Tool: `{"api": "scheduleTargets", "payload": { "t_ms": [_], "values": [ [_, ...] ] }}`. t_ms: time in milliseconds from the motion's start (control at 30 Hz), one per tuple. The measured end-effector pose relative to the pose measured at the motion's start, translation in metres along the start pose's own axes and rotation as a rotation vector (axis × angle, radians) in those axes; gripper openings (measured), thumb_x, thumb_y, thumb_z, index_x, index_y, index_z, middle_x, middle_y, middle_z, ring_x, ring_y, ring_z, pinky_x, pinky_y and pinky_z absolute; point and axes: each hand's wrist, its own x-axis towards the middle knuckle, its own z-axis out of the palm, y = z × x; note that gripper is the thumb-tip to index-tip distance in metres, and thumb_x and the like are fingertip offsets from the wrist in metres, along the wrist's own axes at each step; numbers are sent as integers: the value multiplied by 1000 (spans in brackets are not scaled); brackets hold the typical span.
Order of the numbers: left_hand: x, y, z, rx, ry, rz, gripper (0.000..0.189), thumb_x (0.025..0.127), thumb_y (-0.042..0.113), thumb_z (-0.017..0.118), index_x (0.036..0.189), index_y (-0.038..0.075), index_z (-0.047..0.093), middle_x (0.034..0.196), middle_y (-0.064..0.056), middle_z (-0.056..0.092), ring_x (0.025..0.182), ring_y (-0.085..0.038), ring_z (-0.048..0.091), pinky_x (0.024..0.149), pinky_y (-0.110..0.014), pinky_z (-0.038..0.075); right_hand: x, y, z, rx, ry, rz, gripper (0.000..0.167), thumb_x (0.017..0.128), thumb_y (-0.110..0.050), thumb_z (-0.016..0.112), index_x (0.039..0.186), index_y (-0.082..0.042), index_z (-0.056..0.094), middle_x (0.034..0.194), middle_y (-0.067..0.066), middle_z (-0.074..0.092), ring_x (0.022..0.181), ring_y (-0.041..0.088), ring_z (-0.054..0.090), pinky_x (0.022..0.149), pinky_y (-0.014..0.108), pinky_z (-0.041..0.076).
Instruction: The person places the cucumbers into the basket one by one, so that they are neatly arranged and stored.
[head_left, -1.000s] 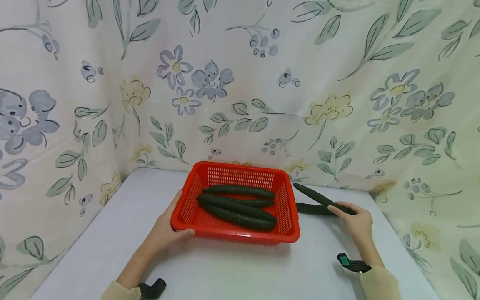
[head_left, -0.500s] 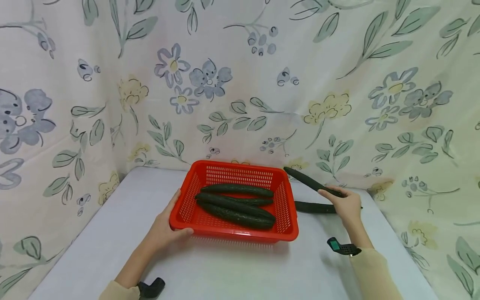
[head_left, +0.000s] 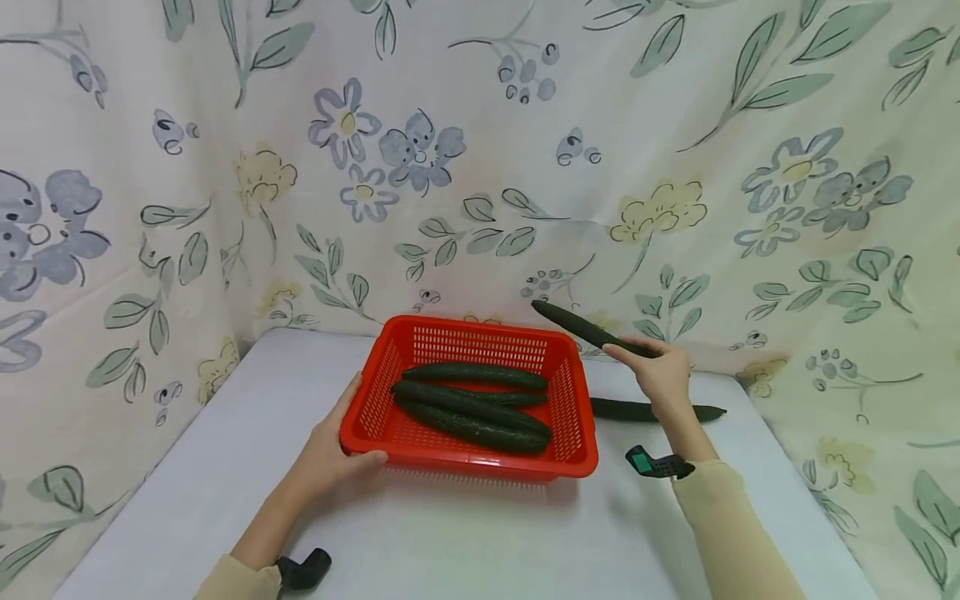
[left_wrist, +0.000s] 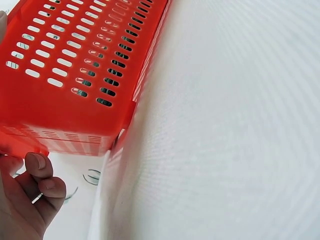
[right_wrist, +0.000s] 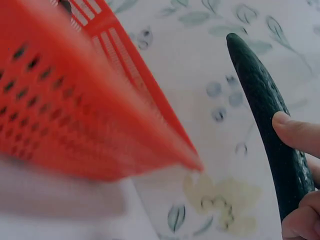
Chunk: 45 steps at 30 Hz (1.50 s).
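Note:
My right hand [head_left: 663,377] pinches a long dark green cucumber [head_left: 572,322] near its lower right end, thumb on its near side. This cucumber slants up leftward, its far tip above the back right corner of a red plastic basket [head_left: 480,462]. In the right wrist view, the thumb lies along the cucumber [right_wrist: 260,95]. Several more cucumbers [head_left: 480,377] lie inside the basket. My left hand [head_left: 327,457] grips the basket's left front corner, thumb along the front rim. Curled fingers [left_wrist: 39,165] show beside the basket wall in the left wrist view.
Another cucumber [head_left: 622,409] lies on the white table [head_left: 480,542] right of the basket, partly behind my right forearm. Floral fabric [head_left: 480,167] hangs behind the table and along both sides. Dark devices are worn on both wrists.
My right hand has carried the cucumber up and left, from above the table cucumber toward the basket's back right corner. My left hand keeps its grip on the basket.

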Motion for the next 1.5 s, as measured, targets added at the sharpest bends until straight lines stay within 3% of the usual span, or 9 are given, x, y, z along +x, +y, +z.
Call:
{"api": "scheduleTargets", "payload": {
  "t_ms": [200, 533, 700, 933, 1133, 1367, 1500],
  "values": [
    [0, -1, 1, -9, -4, -10, 120, 81, 41, 90, 172, 35, 11, 169, -12, 37, 135, -36, 56, 91, -45, 64, 3, -23, 21, 11, -41, -59, 58, 84, -45, 91, 122, -3, 78, 120, 11, 71, 109, 21, 55, 93, 38, 45],
    [1, 1, -1, 5, 3, 5, 121, 81, 41, 90, 172, 34, 12, 167, -13, 40, 133, -35, 58, 91, -44, 64, 1, -51, 55, 87, -84, -100, 50, 83, -40, 92, 117, -5, 80, 116, 12, 74, 105, 23, 58, 88, 38, 45],
    [2, 2, -1, 8, 2, 14, 121, 80, 40, 91, 172, 34, 12, 166, -14, 42, 132, -34, 58, 89, -37, 63, -6, -62, 71, 97, -138, -108, 48, 84, -39, 92, 117, -6, 80, 118, 11, 73, 108, 24, 59, 92, 38, 50],
    [2, 2, -2, 4, 2, 20, 121, 80, 39, 91, 172, 32, 12, 164, -14, 44, 130, -33, 59, 88, -24, 56, -16, -66, 96, 65, -194, -123, 48, 80, -45, 93, 112, -11, 82, 111, 7, 76, 106, 23, 61, 91, 38, 49],
    [3, 2, -1, 18, 5, 25, 121, 80, 40, 91, 172, 30, 12, 162, -16, 46, 130, -34, 60, 90, -36, 62, -27, -67, 115, 26, -216, -161, 41, 80, -43, 93, 104, -12, 82, 104, 6, 77, 93, 22, 59, 77, 35, 49],
    [3, 1, -1, 17, 1, 24, 122, 80, 40, 91, 172, 32, 12, 166, -14, 43, 133, -34, 58, 92, -37, 62, -48, -67, 125, -50, -213, -136, 38, 76, -47, 95, 100, -19, 84, 110, -2, 76, 106, 20, 63, 87, 40, 54],
    [2, 0, -1, 12, 2, 21, 122, 80, 40, 91, 172, 33, 11, 166, -13, 43, 133, -34, 58, 92, -38, 62, -59, -67, 129, -57, -224, -107, 36, 77, -45, 95, 100, -19, 84, 109, -2, 77, 105, 21, 65, 84, 40, 56]
  ]
}}
